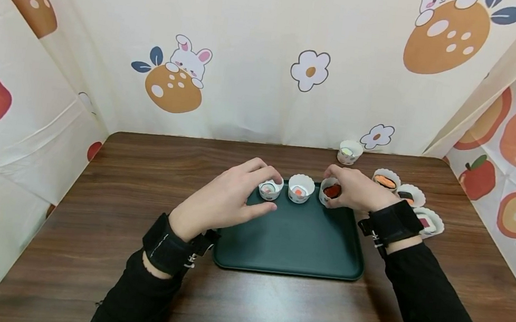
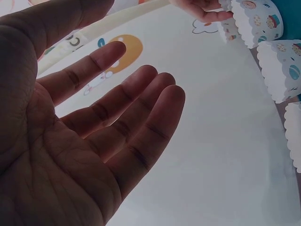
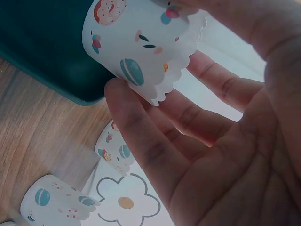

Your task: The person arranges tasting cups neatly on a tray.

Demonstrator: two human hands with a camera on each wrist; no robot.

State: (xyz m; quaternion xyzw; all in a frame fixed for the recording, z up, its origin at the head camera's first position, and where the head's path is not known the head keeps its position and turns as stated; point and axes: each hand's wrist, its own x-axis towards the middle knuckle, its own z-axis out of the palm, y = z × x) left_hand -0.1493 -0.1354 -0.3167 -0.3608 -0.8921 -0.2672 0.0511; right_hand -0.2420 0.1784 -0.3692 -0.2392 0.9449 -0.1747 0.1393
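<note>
Your right hand point(image 1: 357, 190) pinches the white printed paper cup point(image 3: 143, 49), dark-red piece point(image 1: 332, 191) inside, at the far right corner of the dark-green rectangular tray point(image 1: 289, 241); your left hand point(image 1: 230, 192), farther leftward, fingers parted, holds nothing.

Curtained-off workspace: fruit-print curtains point(image 1: 246, 96) behind table point(image 1: 141, 179).

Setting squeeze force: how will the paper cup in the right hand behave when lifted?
The paper cup looks thin-walled at its scalloped rim, so it may buckle under a hard squeeze. Being thin, it's probably light, though the dark red piece inside may shift if tilted.
</note>
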